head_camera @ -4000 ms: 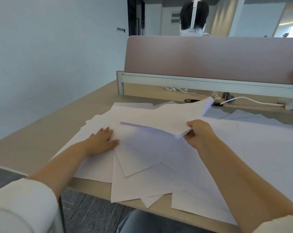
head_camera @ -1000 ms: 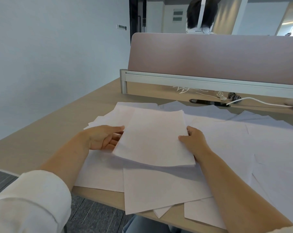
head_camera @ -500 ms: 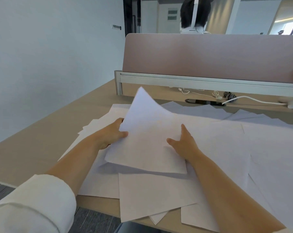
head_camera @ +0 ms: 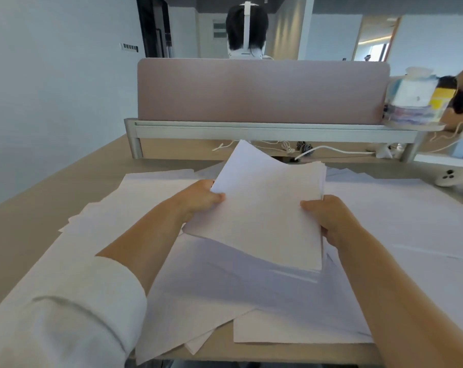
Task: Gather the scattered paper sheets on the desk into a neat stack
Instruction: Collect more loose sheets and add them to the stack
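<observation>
Above the middle of the counter [head_camera: 39,216], a partial stack of paper sheets [head_camera: 265,216] hangs tilted, its far edge raised toward the partition [head_camera: 262,91] and its near edge low over the loose sheets [head_camera: 203,296] that lie spread beneath. The left hand [head_camera: 198,199] pinches the stack's left edge with the thumb on top; the right hand [head_camera: 328,221] grips the right edge the same way. The fingers under the paper are hidden.

The stack is not squared: one far corner of the top sheet curls up past the rest, and the right edge shows sheets slightly fanned. With only the two side edges held and the stack sloping toward the person, the middle sheets could slip out at the bottom — a loose pinch would be enough. Tapping the edges true against the counter may crease that raised corner if it catches first.

Several loose sheets overhang the counter's front edge, just by the left sleeve [head_camera: 65,314]. A forearm dragged back across them, or the stack's low edge pushing them, would likely send them to the floor — and more lie well off to the right.
</observation>
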Tool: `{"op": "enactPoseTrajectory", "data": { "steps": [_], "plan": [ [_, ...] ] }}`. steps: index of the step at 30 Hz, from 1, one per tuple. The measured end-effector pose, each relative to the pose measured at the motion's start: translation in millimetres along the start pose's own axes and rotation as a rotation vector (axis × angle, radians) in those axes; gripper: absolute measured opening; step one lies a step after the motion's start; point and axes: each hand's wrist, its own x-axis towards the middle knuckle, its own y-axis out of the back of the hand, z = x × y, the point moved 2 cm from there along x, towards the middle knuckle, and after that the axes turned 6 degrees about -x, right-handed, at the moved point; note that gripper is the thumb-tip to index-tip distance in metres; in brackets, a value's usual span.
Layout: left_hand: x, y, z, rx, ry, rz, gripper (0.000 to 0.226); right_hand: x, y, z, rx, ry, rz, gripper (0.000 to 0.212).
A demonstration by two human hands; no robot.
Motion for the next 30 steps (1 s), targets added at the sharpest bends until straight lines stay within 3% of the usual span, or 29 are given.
{"op": "enactPoseTrajectory", "data": {
  "steps": [6, 10, 13, 16, 22, 25, 30],
  "plan": [
    [14, -34, -11, 0.530, 0.050, -0.056, 0.036, -2, 15, 20, -0.076, -0.077, 0.017, 0.038],
    [20, -37, -17, 0.649, 0.067, -0.011, 0.043, 2, 18, 21, -0.062, -0.083, 0.047, 0.029],
    [22, -39, -15, 0.617, 0.068, -0.013, 0.040, 2, 17, 22, 0.011, -0.096, 0.061, 0.012],
    [24, -39, -13, 0.515, 0.091, -0.030, 0.039, 7, 17, 30, 0.059, -0.115, 0.084, 0.023],
    [19, -33, -15, 0.218, 0.118, -0.121, 0.041, 5, 9, 32, 0.127, -0.057, 0.033, 0.010],
    [14, -33, -14, 0.162, 0.084, -0.142, 0.041, 4, 6, 28, 0.145, -0.075, 0.013, 0.015],
    [0, -3, 2, 0.102, -0.025, -0.021, 0.033, 0, 2, 6, 0.261, -0.035, 0.037, 0.020]
  ]
}}
